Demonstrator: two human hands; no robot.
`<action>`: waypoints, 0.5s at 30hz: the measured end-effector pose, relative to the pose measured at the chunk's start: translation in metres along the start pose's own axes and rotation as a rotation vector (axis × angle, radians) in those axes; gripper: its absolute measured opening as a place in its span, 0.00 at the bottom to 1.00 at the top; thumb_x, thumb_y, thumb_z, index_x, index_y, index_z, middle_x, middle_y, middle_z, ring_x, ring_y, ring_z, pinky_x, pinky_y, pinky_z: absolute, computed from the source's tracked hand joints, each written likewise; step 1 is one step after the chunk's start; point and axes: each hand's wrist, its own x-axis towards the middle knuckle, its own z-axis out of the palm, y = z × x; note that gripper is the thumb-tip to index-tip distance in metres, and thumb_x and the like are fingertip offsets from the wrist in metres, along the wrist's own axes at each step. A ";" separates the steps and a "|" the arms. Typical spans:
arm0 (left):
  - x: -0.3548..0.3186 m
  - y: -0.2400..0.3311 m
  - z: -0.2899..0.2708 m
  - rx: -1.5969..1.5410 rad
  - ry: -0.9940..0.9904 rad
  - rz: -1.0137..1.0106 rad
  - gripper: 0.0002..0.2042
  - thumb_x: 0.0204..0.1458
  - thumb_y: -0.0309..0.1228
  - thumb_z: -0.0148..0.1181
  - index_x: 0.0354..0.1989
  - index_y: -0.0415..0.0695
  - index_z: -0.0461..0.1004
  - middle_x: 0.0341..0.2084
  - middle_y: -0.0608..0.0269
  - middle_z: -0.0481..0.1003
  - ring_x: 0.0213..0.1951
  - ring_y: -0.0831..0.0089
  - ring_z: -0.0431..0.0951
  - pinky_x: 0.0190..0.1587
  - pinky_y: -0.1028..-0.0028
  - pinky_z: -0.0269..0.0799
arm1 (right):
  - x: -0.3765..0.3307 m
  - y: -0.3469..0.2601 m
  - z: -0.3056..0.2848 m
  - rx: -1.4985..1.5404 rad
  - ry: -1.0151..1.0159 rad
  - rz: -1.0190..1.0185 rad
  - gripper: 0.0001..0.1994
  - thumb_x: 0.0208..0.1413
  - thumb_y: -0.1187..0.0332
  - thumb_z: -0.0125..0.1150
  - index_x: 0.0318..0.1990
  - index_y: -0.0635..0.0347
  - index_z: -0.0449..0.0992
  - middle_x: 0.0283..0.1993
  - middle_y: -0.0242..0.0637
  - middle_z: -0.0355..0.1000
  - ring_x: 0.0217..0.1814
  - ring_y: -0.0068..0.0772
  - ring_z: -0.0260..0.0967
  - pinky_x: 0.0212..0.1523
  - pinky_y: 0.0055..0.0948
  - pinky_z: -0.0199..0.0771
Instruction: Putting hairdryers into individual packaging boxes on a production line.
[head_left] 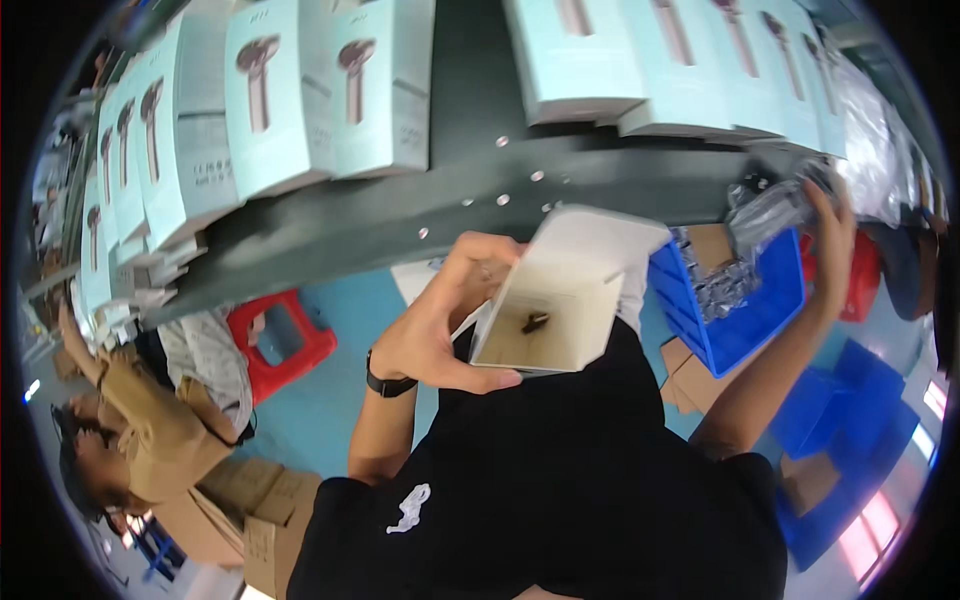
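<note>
From where I watch, the far left shows a co-worker in a tan shirt (150, 430) beside a red stool (285, 345), with brown cartons (265, 520) below. Above them, pale blue boxes (265, 95), each printed with a dark handled-appliance picture, stand in a row along the dark table (400, 215); a second row of the same boxes (680, 55) runs to the upper right. In the middle, my left hand (445, 320) wraps around the side of an open white carton (560, 295), thumb along its lower edge and fingers curled over the upper flap; a small dark item lies inside. Right of it sits a blue bin (750, 315) of clear-wrapped parts. My right hand (825, 235) reaches over that bin, fingers closed on a crinkled clear plastic bag (775, 210).
</note>
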 end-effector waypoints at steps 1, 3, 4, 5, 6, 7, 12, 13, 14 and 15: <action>-0.008 -0.006 -0.003 0.017 -0.036 0.003 0.41 0.31 0.24 0.73 0.56 0.42 0.55 0.51 0.59 0.63 0.54 0.68 0.65 0.58 0.67 0.58 | -0.017 0.006 -0.013 0.038 0.039 -0.079 0.24 0.52 0.65 0.60 0.57 0.61 0.69 0.53 0.40 0.68 0.53 0.30 0.67 0.45 0.24 0.67; -0.013 -0.004 -0.008 0.086 -0.027 -0.005 0.41 0.31 0.25 0.74 0.56 0.42 0.55 0.50 0.60 0.63 0.54 0.69 0.66 0.57 0.67 0.60 | -0.046 0.009 -0.042 0.366 0.090 -0.248 0.26 0.51 0.68 0.61 0.59 0.58 0.65 0.57 0.41 0.63 0.56 0.36 0.65 0.51 0.31 0.69; -0.013 0.002 -0.005 0.154 -0.032 0.009 0.41 0.30 0.26 0.75 0.56 0.42 0.56 0.49 0.60 0.63 0.53 0.69 0.66 0.57 0.67 0.61 | -0.063 0.005 -0.063 0.517 0.130 -0.296 0.23 0.50 0.72 0.60 0.56 0.62 0.66 0.53 0.42 0.67 0.57 0.39 0.65 0.59 0.41 0.63; -0.010 0.002 -0.006 0.159 -0.026 0.002 0.41 0.30 0.26 0.75 0.56 0.42 0.56 0.49 0.60 0.63 0.53 0.69 0.66 0.57 0.67 0.61 | -0.074 0.011 -0.072 0.523 0.123 -0.291 0.23 0.50 0.72 0.60 0.56 0.62 0.66 0.53 0.42 0.67 0.57 0.39 0.65 0.59 0.41 0.63; -0.006 0.001 -0.007 0.214 0.004 -0.052 0.41 0.29 0.27 0.76 0.56 0.42 0.57 0.49 0.61 0.63 0.53 0.70 0.66 0.56 0.67 0.62 | -0.086 0.018 -0.082 0.356 0.202 -0.386 0.21 0.51 0.68 0.59 0.54 0.61 0.67 0.51 0.39 0.68 0.54 0.35 0.66 0.54 0.36 0.65; -0.003 0.000 -0.008 0.269 0.032 -0.105 0.42 0.29 0.28 0.77 0.56 0.42 0.58 0.50 0.62 0.63 0.53 0.70 0.67 0.56 0.67 0.63 | -0.097 0.026 -0.090 0.185 0.279 -0.478 0.19 0.53 0.65 0.59 0.52 0.59 0.69 0.49 0.36 0.70 0.51 0.30 0.68 0.50 0.31 0.66; 0.012 0.011 -0.007 0.473 -0.003 -0.096 0.41 0.27 0.32 0.78 0.54 0.41 0.61 0.45 0.59 0.71 0.44 0.64 0.76 0.50 0.70 0.67 | -0.144 -0.106 0.022 0.025 0.145 -0.828 0.20 0.48 0.55 0.64 0.48 0.50 0.72 0.50 0.39 0.68 0.46 0.30 0.70 0.42 0.25 0.70; 0.013 0.011 -0.006 0.466 -0.002 -0.082 0.41 0.27 0.32 0.78 0.54 0.41 0.61 0.45 0.59 0.71 0.44 0.64 0.76 0.50 0.70 0.67 | -0.118 -0.109 0.011 0.401 -0.239 -0.891 0.26 0.40 0.56 0.72 0.48 0.47 0.70 0.58 0.51 0.61 0.50 0.41 0.67 0.48 0.34 0.69; 0.014 0.011 -0.006 0.457 -0.008 -0.087 0.42 0.26 0.33 0.78 0.54 0.41 0.61 0.45 0.59 0.71 0.44 0.65 0.76 0.50 0.70 0.68 | -0.118 -0.108 0.019 0.432 -0.410 -0.816 0.30 0.33 0.60 0.75 0.48 0.42 0.67 0.60 0.60 0.54 0.51 0.50 0.65 0.49 0.39 0.69; 0.017 0.012 -0.004 0.449 -0.020 -0.095 0.42 0.26 0.33 0.78 0.54 0.41 0.61 0.44 0.60 0.72 0.43 0.65 0.76 0.49 0.70 0.68 | -0.115 -0.116 0.026 0.410 -0.543 -0.814 0.30 0.31 0.61 0.76 0.47 0.45 0.68 0.59 0.59 0.56 0.51 0.50 0.65 0.49 0.39 0.69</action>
